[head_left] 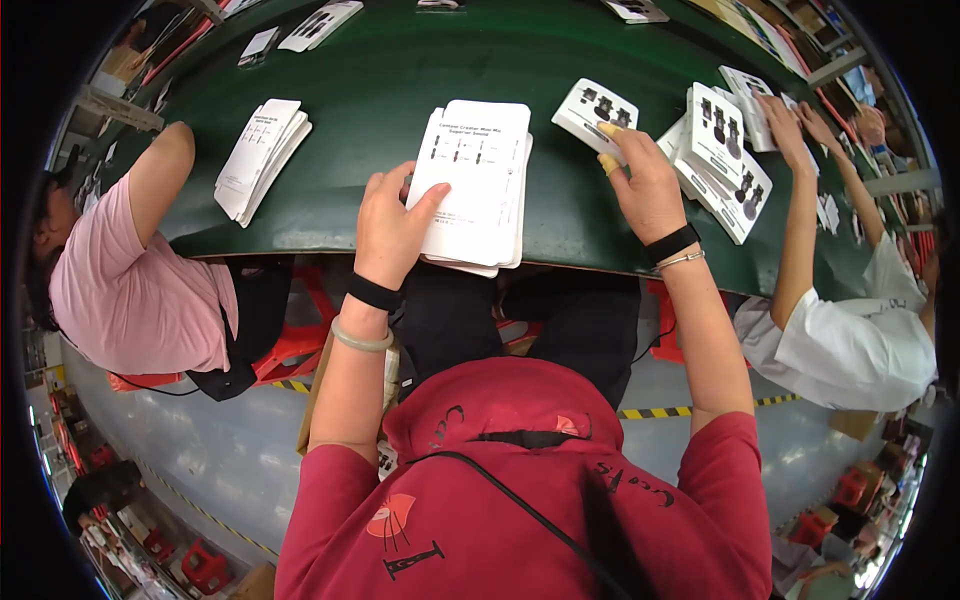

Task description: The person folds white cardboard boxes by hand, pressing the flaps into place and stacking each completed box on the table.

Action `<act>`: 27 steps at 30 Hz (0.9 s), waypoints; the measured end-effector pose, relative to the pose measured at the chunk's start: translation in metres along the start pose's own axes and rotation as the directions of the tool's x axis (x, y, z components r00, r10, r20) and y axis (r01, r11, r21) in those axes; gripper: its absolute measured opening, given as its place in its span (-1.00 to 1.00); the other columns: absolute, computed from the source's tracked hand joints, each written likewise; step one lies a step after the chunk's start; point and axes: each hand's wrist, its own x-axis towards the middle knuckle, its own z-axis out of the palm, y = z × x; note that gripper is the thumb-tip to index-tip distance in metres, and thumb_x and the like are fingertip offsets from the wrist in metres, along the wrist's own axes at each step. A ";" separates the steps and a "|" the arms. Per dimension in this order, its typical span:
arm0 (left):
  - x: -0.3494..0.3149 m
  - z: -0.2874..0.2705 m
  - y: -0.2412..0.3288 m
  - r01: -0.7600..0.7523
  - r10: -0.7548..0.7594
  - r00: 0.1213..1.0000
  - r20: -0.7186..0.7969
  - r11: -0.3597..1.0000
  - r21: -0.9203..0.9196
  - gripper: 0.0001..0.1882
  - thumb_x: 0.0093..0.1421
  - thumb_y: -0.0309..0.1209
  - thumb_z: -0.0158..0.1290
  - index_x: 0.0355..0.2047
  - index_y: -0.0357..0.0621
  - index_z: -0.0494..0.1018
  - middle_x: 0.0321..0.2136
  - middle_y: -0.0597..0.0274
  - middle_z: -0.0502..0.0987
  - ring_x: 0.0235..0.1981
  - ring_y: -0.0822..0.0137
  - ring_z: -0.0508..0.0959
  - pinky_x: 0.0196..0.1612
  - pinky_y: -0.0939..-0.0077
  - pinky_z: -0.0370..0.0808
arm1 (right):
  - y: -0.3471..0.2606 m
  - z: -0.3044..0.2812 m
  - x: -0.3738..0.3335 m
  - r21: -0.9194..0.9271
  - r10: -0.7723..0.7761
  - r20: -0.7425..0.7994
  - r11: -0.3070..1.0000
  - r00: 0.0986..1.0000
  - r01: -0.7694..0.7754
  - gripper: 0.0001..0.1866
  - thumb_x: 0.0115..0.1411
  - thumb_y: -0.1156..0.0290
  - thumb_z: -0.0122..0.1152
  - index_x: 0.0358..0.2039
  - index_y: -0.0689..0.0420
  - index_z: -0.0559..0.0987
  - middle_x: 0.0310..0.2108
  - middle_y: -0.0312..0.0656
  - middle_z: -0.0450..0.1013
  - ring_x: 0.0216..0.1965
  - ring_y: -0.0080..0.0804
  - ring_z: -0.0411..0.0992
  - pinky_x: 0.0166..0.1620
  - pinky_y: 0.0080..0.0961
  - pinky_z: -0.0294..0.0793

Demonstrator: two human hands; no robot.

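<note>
In front of me a stack of flat white printed cards or thin boxes (478, 200) with rounded corners lies at the table's near edge. My left hand (393, 215) grips its left side, thumb on top and fingers round the edge. To the right, my right hand (640, 185), yellow covers on thumb and forefinger, holds a similar white piece with dark device pictures (590, 105) by its lower right corner. Whether that is one piece or several I cannot tell. Beside this hand lies an uneven pile of white picture-printed pieces (715, 130).
The table (400, 70) is green. Another white stack (262, 160) lies to the left, with more pieces (320, 25) farther back. A person in pink (150, 280) sits at left. At right, a person in white (840, 340) reaches toward white pieces (752, 95) near my pile.
</note>
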 end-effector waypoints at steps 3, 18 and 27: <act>0.004 0.000 -0.006 0.044 -0.048 0.999 -0.019 0.983 -0.177 -0.59 0.20 -0.28 0.22 -0.10 -0.39 0.48 -0.36 0.11 0.50 -0.38 0.32 0.48 -0.29 0.46 0.46 | -0.012 0.002 -0.002 0.006 -0.040 0.013 0.999 0.999 0.040 -0.67 0.16 0.56 0.23 -0.03 0.15 0.57 -0.13 -0.07 0.53 -0.18 -0.09 0.52 -0.11 -0.40 0.50; -0.058 -0.030 0.034 0.199 0.132 0.934 0.333 0.583 -0.788 -0.75 0.28 -0.42 0.13 -0.11 -0.26 0.39 -0.20 0.28 0.52 -0.19 0.55 0.49 -0.10 0.60 0.45 | -0.122 -0.054 0.014 0.261 0.191 0.322 0.923 0.927 -0.281 -0.79 0.08 0.45 0.41 -0.29 0.22 0.61 -0.47 -0.32 0.36 -0.50 -0.59 0.29 -0.40 -0.62 0.37; -0.112 -0.019 0.033 0.799 0.503 0.522 0.689 -0.004 -0.602 -0.04 0.06 -0.33 0.20 0.38 -0.32 -0.05 0.29 -0.07 0.21 0.29 0.05 0.30 0.33 0.22 0.19 | -0.140 -0.060 -0.026 0.515 -0.108 0.404 0.847 0.909 -0.128 -0.76 0.07 0.33 0.45 -0.51 0.21 0.58 -0.57 -0.28 0.34 -0.56 -0.57 0.31 -0.56 -0.45 0.25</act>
